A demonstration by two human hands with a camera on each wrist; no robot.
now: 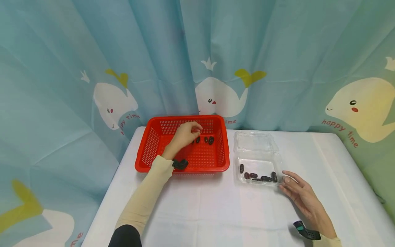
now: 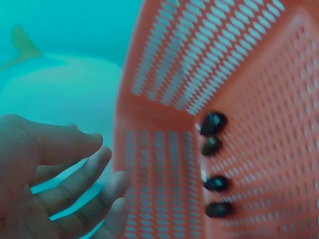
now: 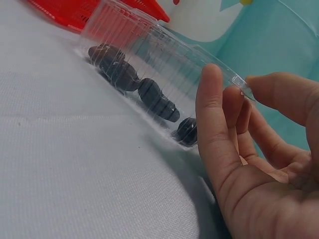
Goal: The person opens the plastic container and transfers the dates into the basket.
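My left hand (image 1: 186, 133) is over the red plastic basket (image 1: 182, 170), fingers loosely bent. In the left wrist view nothing shows between the thumb and fingers of the left hand (image 2: 65, 184). Several dark dates (image 1: 211, 140) lie on the basket floor near its far wall, partly hidden by the hand in the head view. To the right stands a clear plastic box (image 1: 260, 164) with its lid folded back. Several dates (image 3: 158, 101) lie along the box's near side. My right hand (image 3: 269, 159) pinches the near right corner of the box's rim between thumb and fingers.
The open lid (image 1: 254, 141) lies flat behind the box. A white cloth covers the table (image 1: 216, 212). Behind it hangs a blue curtain (image 1: 160, 51) with whale prints, close to the basket's far edge. A dark band (image 1: 307, 231) is on the right wrist.
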